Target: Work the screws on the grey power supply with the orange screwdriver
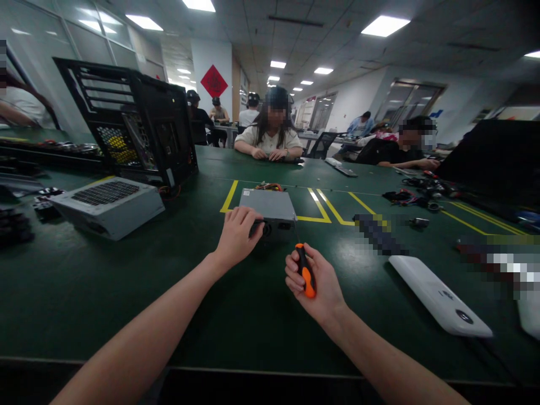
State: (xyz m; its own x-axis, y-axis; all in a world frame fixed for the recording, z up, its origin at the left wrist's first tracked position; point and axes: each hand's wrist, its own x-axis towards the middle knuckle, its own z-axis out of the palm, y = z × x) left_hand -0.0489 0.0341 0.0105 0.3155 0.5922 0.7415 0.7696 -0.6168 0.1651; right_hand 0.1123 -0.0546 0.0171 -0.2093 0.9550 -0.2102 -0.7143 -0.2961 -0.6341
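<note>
Our right hand grips an orange-and-black screwdriver; just beyond, our left hand, its hold unclear to us, touches a boxy grey metal unit with white label, coloured wires.

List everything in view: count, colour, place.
Screwdriver: 1, orange and black, centre
Front metal box: 1, grey, centre
Wires: count unclear, multicoloured, behind front metal box
Vented metal box: 1, grey, left
Computer case: 1, black, back left
White device: 1, white, right
Cables: count unclear, mostly dark, back right
Yellow tape: several strips, yellow, on table
Table: 1, green, foreground
People: several, varied clothing, beyond
Diamond sign: 1, red, pillar
Ceiling lights: several, white, overhead
Pixelated or dark clutter: unclear, both sides
Left grip: 1, bare, on front metal box
Right grip: 1, bare, around screwdriver handle
</note>
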